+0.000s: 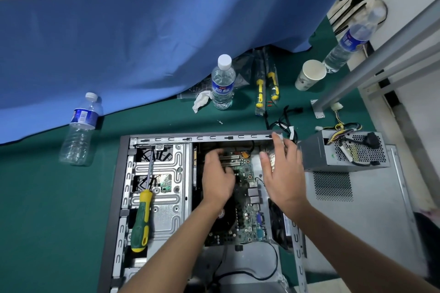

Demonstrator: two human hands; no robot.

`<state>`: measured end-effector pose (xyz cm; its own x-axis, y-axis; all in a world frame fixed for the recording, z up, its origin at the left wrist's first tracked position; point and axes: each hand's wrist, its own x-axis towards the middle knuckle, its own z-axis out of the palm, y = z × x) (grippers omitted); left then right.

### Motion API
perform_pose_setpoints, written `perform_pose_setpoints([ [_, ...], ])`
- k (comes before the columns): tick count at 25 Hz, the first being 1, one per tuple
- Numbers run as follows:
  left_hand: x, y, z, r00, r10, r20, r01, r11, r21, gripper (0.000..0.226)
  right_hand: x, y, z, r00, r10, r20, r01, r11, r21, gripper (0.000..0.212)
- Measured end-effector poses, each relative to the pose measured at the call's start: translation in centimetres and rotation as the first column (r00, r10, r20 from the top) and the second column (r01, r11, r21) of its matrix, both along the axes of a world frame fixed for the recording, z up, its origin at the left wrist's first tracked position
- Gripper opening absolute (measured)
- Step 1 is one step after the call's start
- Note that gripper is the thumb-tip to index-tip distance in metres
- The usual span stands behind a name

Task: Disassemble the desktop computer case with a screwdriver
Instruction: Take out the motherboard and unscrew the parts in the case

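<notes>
An open desktop computer case (123, 173) lies flat on the green table, with its green motherboard (247, 219) exposed. My left hand (217, 178) reaches down into the case over the motherboard's far end, fingers curled downward; what they touch is hidden. My right hand (283, 169) hovers over the case's far right corner with fingers spread and nothing in it. A green and yellow screwdriver (141, 219) rests loose on the silver drive cage (166, 188) at the left of the case.
The removed grey power supply (342, 152) with its cables sits to the right on a metal side panel (357, 209). Three water bottles (222, 82) (81, 128) (350, 43), a paper cup (309, 74), packaged yellow screwdrivers (266, 85), a crumpled tissue (201, 100) and a blue cloth (119, 43) lie beyond.
</notes>
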<state>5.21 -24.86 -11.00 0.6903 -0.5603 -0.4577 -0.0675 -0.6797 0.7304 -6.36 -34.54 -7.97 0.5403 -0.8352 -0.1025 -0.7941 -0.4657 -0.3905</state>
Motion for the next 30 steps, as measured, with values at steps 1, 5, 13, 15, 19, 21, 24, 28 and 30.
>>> perform_pose_setpoints([
  [1,-0.6,-0.3,-0.1,0.998,-0.069,0.000,0.069,0.998,0.007,0.051,0.1,-0.1,0.0,1.000,0.001,0.001,-0.001,1.000,-0.004,0.060],
  [5,-1.1,-4.3,-0.8,0.920,-0.376,-0.111,0.386,0.918,0.092,0.062,-0.1,-0.1,-0.2,1.000,-0.003,0.026,0.003,1.000,-0.021,0.055],
  [13,-0.8,-5.7,-0.1,0.942,-0.301,-0.151,0.319,0.940,0.116,0.041,-0.2,-0.2,-0.6,1.000,0.004,0.027,-0.003,0.999,-0.046,0.056],
  [15,-1.1,-2.7,0.9,0.843,-0.538,0.022,0.510,0.811,0.286,0.047,-0.2,-0.3,-0.7,1.000,0.006,0.025,-0.005,0.999,-0.054,0.056],
  [19,-3.0,3.5,2.1,0.495,-0.869,0.004,0.634,0.364,0.682,0.088,-0.3,-0.3,-0.9,1.000,0.006,-0.006,-0.006,0.998,-0.066,0.054],
  [21,-3.3,4.5,2.0,0.414,-0.910,0.040,0.616,0.312,0.724,0.083,-0.2,-0.2,-0.8,1.000,0.004,-0.003,-0.005,0.998,-0.062,0.054],
  [24,-3.1,4.6,2.1,0.395,-0.914,0.093,0.634,0.344,0.693,0.079,-0.1,-0.3,-0.9,1.000,0.011,-0.008,-0.012,0.997,-0.070,0.055],
  [28,-2.2,5.3,3.1,0.424,-0.894,0.145,0.650,0.412,0.639,0.084,-0.1,-0.2,-0.8,1.000,0.013,-0.020,-0.014,0.998,-0.068,0.055],
  [30,-1.5,5.6,3.9,0.457,-0.872,0.177,0.648,0.462,0.606,0.086,0.0,-0.3,-0.8,1.000,0.009,-0.023,-0.010,0.998,-0.058,0.056],
])
